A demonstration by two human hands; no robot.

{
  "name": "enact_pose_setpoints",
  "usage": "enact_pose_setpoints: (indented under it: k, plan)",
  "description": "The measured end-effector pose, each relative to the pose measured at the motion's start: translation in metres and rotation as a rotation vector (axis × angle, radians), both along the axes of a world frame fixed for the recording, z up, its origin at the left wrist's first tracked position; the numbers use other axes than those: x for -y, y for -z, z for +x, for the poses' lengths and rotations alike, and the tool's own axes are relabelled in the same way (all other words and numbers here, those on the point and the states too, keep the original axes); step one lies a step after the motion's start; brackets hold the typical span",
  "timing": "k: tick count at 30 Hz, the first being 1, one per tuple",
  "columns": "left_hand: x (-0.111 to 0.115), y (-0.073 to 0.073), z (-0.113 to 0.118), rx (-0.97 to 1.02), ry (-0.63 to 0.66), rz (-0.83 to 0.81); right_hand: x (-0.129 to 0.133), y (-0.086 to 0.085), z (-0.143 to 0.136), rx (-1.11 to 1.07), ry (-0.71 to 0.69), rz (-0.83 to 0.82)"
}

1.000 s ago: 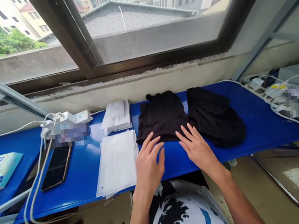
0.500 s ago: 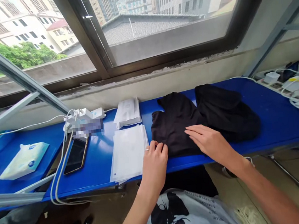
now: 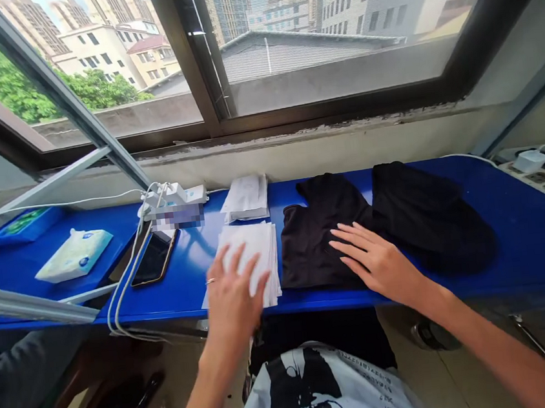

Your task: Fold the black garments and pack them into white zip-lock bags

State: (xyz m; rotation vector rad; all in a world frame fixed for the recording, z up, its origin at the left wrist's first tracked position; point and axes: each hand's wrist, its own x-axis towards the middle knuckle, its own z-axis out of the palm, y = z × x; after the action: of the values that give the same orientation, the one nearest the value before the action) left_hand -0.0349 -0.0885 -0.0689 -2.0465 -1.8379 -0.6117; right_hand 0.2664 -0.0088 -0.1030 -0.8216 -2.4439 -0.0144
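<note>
Over the near stack of thin white sheets or bags (image 3: 265, 247) is my left hand (image 3: 235, 286), fingers spread and a ring on one of them; whether it touches the stack I cannot tell. A black folded garment (image 3: 306, 246) lies flat just right of that stack. My right hand (image 3: 380, 257) rests on or just over the garment's right part, with its fingers stretched out and nothing gripped. Farther right, a second black garment (image 3: 424, 214) lies in a looser heap, meeting the first one's edge.
Behind the stack lies a white packet pile (image 3: 245, 197). To the left are a phone (image 3: 155, 258), white cables (image 3: 127, 281), a power strip (image 3: 196, 194) and a tissue pack (image 3: 76, 254). Metal posts (image 3: 126, 161) frame the blue table (image 3: 540, 247). A power strip with chargers (image 3: 531, 164) sits far right.
My left hand has left the garment's near left corner, moved left over the white stack and spread its fingers. My right hand stays by the garment, fingers wider apart. The view has shifted.
</note>
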Motion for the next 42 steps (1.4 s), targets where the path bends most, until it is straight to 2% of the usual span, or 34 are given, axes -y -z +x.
enact_pose_setpoints:
  k: [2,4,5,7,10,15,19,24,27,29,30,32,34,36,37,38,39,40,42]
  plan:
    - [0.002,0.004,-0.029,0.132,-0.253,-0.007,0.012,-0.01,-0.029,-0.064,-0.072,0.029]
    - [0.002,0.006,-0.053,0.289,-0.409,-0.094,0.027,-0.019,-0.063,-0.051,-0.12,-0.005]
    - [0.002,0.007,-0.061,0.356,-0.433,-0.161,0.034,-0.021,-0.081,-0.021,-0.112,-0.028]
    - [0.001,0.009,-0.069,0.445,-0.399,-0.284,0.045,-0.022,-0.111,0.071,-0.09,-0.076]
    - [0.001,0.014,-0.068,0.472,-0.349,-0.341,0.052,-0.014,-0.138,0.204,-0.044,-0.12]
    - [-0.001,0.019,-0.071,0.532,-0.357,-0.349,0.051,-0.001,-0.142,0.217,-0.038,-0.12]
    - [-0.006,0.009,-0.072,0.639,-0.302,-0.364,0.045,0.001,-0.138,0.179,-0.09,-0.095]
    - [-0.009,0.001,-0.061,0.588,-0.259,-0.228,0.046,0.009,-0.141,0.159,-0.073,-0.042]
    - [-0.014,0.008,-0.069,0.597,-0.261,-0.264,0.052,0.001,-0.136,0.153,-0.093,-0.01]
    - [-0.018,0.014,-0.08,0.595,-0.262,-0.303,0.047,-0.015,-0.123,0.099,-0.118,-0.006]
    - [-0.02,0.017,-0.085,0.579,-0.263,-0.326,0.039,-0.025,-0.112,0.047,-0.112,-0.017]
    - [-0.022,0.018,-0.09,0.492,-0.288,-0.328,0.011,-0.046,-0.083,-0.095,-0.011,-0.068]
    - [-0.029,0.012,-0.082,0.352,-0.305,-0.215,-0.034,-0.062,-0.047,-0.196,0.206,-0.174]
    - [-0.045,-0.001,-0.061,0.266,-0.211,-0.094,-0.088,-0.07,-0.012,-0.169,0.412,-0.331]
    - [-0.059,-0.008,-0.045,0.264,-0.123,-0.085,-0.115,-0.071,0.003,-0.141,0.498,-0.418]
    - [-0.078,-0.017,-0.028,0.299,0.008,-0.148,-0.14,-0.071,0.015,-0.113,0.575,-0.513]
    - [-0.1,-0.025,-0.01,0.344,0.124,-0.282,-0.162,-0.069,0.023,-0.103,0.611,-0.551]
    - [-0.126,-0.032,0.008,0.365,0.173,-0.412,-0.18,-0.066,0.028,-0.09,0.62,-0.6]
    - [-0.182,-0.042,0.041,0.364,0.199,-0.51,-0.205,-0.056,0.029,-0.078,0.594,-0.691]
